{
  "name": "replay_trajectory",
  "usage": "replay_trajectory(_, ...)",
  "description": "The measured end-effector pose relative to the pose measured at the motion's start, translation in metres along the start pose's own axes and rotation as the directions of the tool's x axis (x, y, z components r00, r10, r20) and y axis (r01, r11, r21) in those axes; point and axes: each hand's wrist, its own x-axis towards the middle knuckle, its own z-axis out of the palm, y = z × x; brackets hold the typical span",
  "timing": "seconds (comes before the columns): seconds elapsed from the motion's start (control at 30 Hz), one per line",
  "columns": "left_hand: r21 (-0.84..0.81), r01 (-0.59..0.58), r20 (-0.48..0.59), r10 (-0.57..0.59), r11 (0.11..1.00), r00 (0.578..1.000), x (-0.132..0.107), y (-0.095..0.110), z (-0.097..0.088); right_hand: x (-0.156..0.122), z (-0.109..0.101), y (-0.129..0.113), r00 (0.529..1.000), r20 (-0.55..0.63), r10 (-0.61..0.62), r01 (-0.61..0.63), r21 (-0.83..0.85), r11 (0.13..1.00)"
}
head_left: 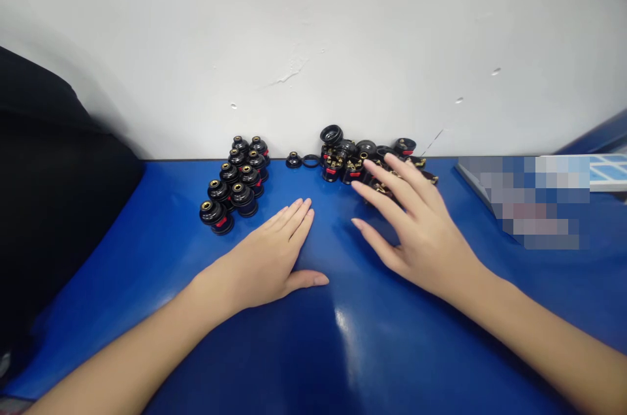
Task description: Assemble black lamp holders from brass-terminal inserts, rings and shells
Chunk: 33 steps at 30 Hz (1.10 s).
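Note:
My left hand lies flat on the blue table, fingers straight and thumb out, holding nothing. To its upper left stand several assembled black lamp-holder-like parts in two rows, with brass-coloured tops and red marks. My right hand hovers with fingers spread over a heap of similar loose black parts with red tabs and brass pieces; it partly hides them. Whether its fingertips touch any part I cannot tell. Between the two groups sit a small black cap and a black ring.
The blue table meets a white wall at the back. A black object rises on the left. At the right lies a pixelated flat item, beside a white and light-blue object.

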Motion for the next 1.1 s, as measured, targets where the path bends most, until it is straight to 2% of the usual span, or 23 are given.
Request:
replay_trajectory(0.2,-0.015,-0.004,-0.041,0.003,1.000,0.999,0.000,-0.002,0.001,-0.004,0.002,0.004,0.999,0.033,0.029,-0.024,-0.151,0.988)
replay_trajectory(0.4,0.003,0.002,-0.001,-0.002,1.000,1.000,0.001,-0.001,-0.001,-0.005,0.004,0.001,0.995,0.090,0.042,-0.025,-0.177,0.984)
replay_trajectory(0.7,-0.025,0.006,-0.024,-0.007,1.000,1.000,0.002,-0.003,-0.001,-0.006,0.005,-0.006,0.995,0.103,0.005,-0.001,-0.042,0.999)
replay_trajectory(0.9,0.014,0.016,-0.046,-0.015,1.000,0.999,0.006,-0.007,0.001,-0.007,0.000,-0.015,0.992,0.119,0.034,-0.043,0.071,0.997)
replay_trajectory(1.1,0.057,0.038,-0.087,-0.033,0.998,0.996,0.009,-0.009,0.005,-0.009,-0.004,-0.018,0.988,0.156,0.021,-0.070,0.316,0.946)
